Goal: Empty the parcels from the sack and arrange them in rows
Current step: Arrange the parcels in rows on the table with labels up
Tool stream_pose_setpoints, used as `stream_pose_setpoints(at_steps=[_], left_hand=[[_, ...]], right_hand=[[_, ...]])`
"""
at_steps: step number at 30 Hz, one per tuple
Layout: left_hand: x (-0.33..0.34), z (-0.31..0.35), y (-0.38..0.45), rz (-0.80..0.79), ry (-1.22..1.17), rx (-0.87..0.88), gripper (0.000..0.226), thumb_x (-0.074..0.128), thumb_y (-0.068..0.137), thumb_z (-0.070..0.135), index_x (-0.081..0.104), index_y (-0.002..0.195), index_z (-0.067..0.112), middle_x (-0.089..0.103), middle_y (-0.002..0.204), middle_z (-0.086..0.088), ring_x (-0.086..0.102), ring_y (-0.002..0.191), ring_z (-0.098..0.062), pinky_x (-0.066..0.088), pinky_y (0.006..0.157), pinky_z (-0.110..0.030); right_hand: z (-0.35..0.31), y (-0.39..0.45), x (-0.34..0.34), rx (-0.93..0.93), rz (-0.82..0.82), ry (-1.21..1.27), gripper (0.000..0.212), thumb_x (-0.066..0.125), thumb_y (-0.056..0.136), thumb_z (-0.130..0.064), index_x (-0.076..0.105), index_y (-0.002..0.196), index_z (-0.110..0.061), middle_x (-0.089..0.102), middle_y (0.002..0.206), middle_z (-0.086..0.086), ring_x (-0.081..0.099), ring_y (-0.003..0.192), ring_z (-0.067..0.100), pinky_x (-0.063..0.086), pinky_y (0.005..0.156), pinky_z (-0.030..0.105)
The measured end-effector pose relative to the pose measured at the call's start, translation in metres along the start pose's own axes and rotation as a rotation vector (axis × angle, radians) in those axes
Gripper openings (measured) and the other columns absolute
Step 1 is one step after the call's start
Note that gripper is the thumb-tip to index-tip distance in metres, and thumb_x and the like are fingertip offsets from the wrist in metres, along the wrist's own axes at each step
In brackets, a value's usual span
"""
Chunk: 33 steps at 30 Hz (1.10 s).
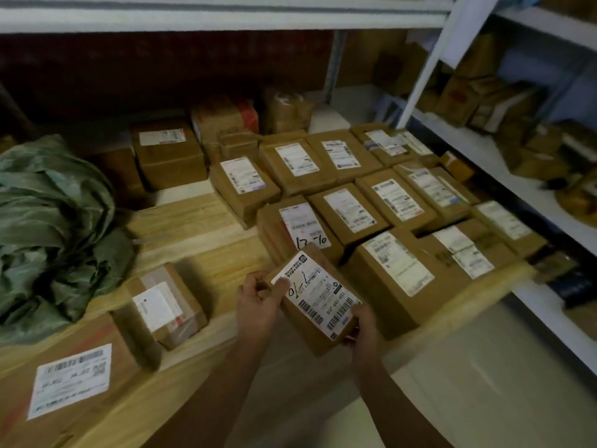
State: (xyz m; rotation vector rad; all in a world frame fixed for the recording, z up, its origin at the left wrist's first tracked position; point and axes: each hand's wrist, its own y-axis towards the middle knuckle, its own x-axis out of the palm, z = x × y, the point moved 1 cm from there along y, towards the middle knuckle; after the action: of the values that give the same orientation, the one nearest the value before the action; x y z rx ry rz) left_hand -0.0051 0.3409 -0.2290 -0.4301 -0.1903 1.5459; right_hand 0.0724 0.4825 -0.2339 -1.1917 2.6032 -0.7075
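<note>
I'm looking down at a wooden platform (200, 221) under white shelving (484, 150), brown parcels laid in rows (371, 195) across its right half. At nine o'clock the crumpled green sack (55, 227) slumps on the boards. Dead centre, a small labelled parcel (318, 302) sits tilted between both hands, just off the platform's near edge, label up. My left hand (256, 305) grips its ten o'clock corner, thumb on the label, fingers curled around the side. My right hand (363, 328) clasps the four o'clock corner, thumb on the barcode. Both forearms rise from six o'clock. A taped parcel (168, 305) lies at eight o'clock.
</note>
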Motion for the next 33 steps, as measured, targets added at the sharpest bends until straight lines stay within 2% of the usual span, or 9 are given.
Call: stream_pose_setpoints(at_steps=[3,6,8,12,17,20,25,30,33], left_hand=[[0.017,-0.008,-0.008,0.009,0.059,0.035,0.054,0.063,0.059,0.062,0.058,0.097,0.023,0.063,0.105,-0.011,0.065,0.092,-0.025,0.058,0.075,-0.041],[0.031,-0.009,-0.020,-0.025,0.052,0.016,0.036,0.070,0.071,0.047,0.056,0.090,0.020,0.061,0.106,-0.011,0.064,0.094,-0.025,0.057,0.071,-0.040],[0.039,-0.010,-0.023,-0.058,0.025,-0.043,0.022,0.068,0.083,0.033,0.054,0.089,0.018,0.062,0.104,-0.009,0.063,0.091,-0.021,0.053,0.066,-0.031],[0.052,-0.016,-0.022,-0.090,-0.019,-0.174,0.010,0.062,0.089,0.020,0.054,0.087,0.015,0.065,0.102,-0.011,0.063,0.094,-0.026,0.051,0.077,-0.039],[0.056,-0.025,-0.023,-0.234,-0.035,-0.261,0.029,0.050,0.096,0.009,0.060,0.122,0.005,0.063,0.116,-0.010,0.059,0.106,-0.024,0.045,0.077,-0.029],[0.051,-0.024,-0.029,-0.276,-0.005,-0.219,0.030,0.047,0.097,0.008,0.059,0.125,0.008,0.058,0.114,-0.002,0.055,0.104,-0.017,0.042,0.084,-0.026],[0.017,-0.025,-0.024,-0.054,0.090,-0.117,0.025,0.055,0.092,0.007,0.064,0.115,0.010,0.062,0.111,-0.003,0.057,0.088,-0.013,0.046,0.066,-0.019],[-0.055,-0.014,-0.006,0.218,0.067,-0.065,0.018,0.050,0.094,0.009,0.065,0.105,0.011,0.067,0.100,-0.009,0.060,0.080,-0.022,0.052,0.078,-0.036],[-0.107,-0.006,0.007,0.357,0.064,-0.038,0.017,0.048,0.093,0.009,0.063,0.098,0.014,0.067,0.097,-0.013,0.061,0.080,-0.028,0.051,0.075,-0.034]], right_hand=[[0.006,-0.001,-0.020,0.027,0.038,0.073,0.013,0.050,0.090,-0.023,0.058,0.089,-0.013,0.064,0.092,0.012,0.061,0.082,0.025,0.049,0.074,0.037],[0.012,-0.002,-0.034,0.044,0.080,0.117,0.040,0.054,0.077,-0.038,0.057,0.105,-0.010,0.065,0.099,0.014,0.063,0.088,0.027,0.050,0.067,0.033],[0.014,0.000,-0.043,0.057,0.118,0.111,0.026,0.054,0.087,-0.035,0.059,0.100,-0.013,0.066,0.096,0.011,0.062,0.084,0.023,0.048,0.062,0.031],[0.025,0.010,-0.054,0.146,0.213,0.030,0.021,0.059,0.088,-0.036,0.064,0.082,-0.017,0.068,0.089,0.006,0.063,0.082,0.019,0.050,0.064,0.029],[0.035,0.024,-0.053,0.159,0.243,-0.106,0.033,0.054,0.090,-0.046,0.065,0.086,-0.015,0.065,0.084,0.002,0.060,0.080,0.018,0.051,0.069,0.029],[0.040,0.026,-0.049,0.113,0.292,-0.225,0.043,0.045,0.095,-0.046,0.067,0.089,-0.009,0.065,0.079,0.007,0.060,0.074,0.021,0.051,0.076,0.037],[0.029,0.007,-0.024,-0.118,0.449,-0.313,0.033,0.041,0.098,-0.037,0.064,0.095,-0.014,0.062,0.091,0.008,0.055,0.084,0.023,0.045,0.076,0.035],[0.016,-0.008,0.045,-0.275,0.044,-0.386,0.030,0.050,0.090,-0.036,0.055,0.070,-0.013,0.051,0.067,0.005,0.046,0.063,0.015,0.037,0.060,0.026],[0.019,-0.018,0.095,-0.246,-0.262,-0.681,0.014,0.065,0.082,-0.030,0.058,0.089,-0.020,0.061,0.084,-0.002,0.056,0.073,0.010,0.045,0.068,0.025]])
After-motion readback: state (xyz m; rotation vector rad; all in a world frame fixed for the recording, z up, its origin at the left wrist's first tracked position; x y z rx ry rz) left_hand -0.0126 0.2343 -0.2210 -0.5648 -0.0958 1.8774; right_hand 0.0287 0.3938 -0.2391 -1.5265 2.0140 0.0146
